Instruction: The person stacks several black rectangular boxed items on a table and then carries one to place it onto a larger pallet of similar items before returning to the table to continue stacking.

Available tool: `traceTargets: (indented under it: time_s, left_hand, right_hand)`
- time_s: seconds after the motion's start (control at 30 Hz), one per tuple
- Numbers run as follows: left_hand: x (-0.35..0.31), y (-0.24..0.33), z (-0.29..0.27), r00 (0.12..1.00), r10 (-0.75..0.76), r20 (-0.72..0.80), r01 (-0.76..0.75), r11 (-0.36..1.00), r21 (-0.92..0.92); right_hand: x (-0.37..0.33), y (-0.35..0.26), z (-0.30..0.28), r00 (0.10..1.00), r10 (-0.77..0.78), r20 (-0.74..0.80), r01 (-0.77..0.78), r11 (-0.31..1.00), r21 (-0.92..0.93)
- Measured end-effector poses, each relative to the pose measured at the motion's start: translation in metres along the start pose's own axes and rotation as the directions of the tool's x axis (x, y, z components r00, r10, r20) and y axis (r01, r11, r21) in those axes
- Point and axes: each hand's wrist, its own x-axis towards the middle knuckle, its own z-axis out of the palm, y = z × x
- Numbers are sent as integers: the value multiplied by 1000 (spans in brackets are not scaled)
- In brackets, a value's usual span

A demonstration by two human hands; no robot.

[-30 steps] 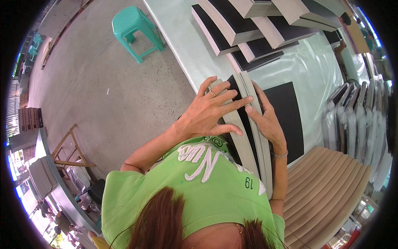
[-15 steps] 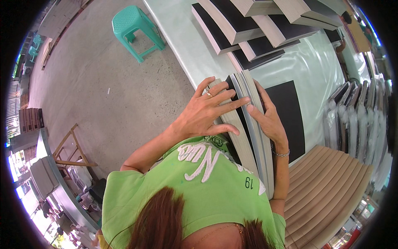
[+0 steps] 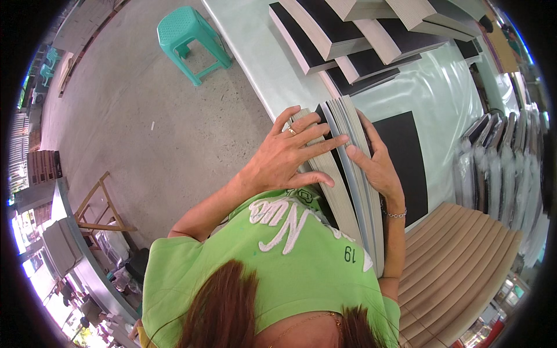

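Pale green counter (image 3: 255, 52): landmark for all positions below; glossy top, its near-left edge running diagonally through the view.
Floor (image 3: 145, 133): grey concrete, left of the counter.
Stool (image 3: 191, 40): turquoise plastic, on the floor just left of the counter's far end.
Wooden frame (image 3: 98, 209): bare slats, on the floor well left of the counter.
Left hand (image 3: 284, 156): at the counter's near-left edge, fingers spread flat against the left face of the book bundle, a ring on one finger.
Book bundle (image 3: 348, 174): several thin books with cream page edges and dark covers, stood on edge at the counter's near edge and leaning toward the person's green shirt.
Right hand (image 3: 377, 165): on the bundle's right face, bracelet at the wrist; the two hands press the bundle between open palms, neither one curled around it.
Black sheet (image 3: 406, 156): flat on the counter, just right of the bundle.
Stacks of books (image 3: 348, 35): fanned at the counter's far end.
Ribbed tan boards (image 3: 464, 267): beyond the counter's near-right side.
Risk: the hold appears to rely on palm pressure alone; uneven pressure could let the slick inner books slide out, fan apart, or tip off the edge to the floor.
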Motion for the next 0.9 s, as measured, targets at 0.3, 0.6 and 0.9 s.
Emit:
traceTargets:
  time_s: [0.3, 0.6, 0.9]
  left_hand:
    - [-1, 0, 0, 1000, -6, 20, 6, 1000, 16]
    - [-2, -1, -1, 1000, 0, 11, 0, 1000, 22]
    - [-2, 1, -7, 996, -39, -85, 38, 999, -21]
  right_hand:
    - [0, 0, 0, 1000, 6, -2, -6, 1000, 8]
    - [0, -1, 0, 1000, 8, -6, -8, 999, 36]
    - [-1, -5, -2, 1000, 22, -19, -22, 1000, 2]
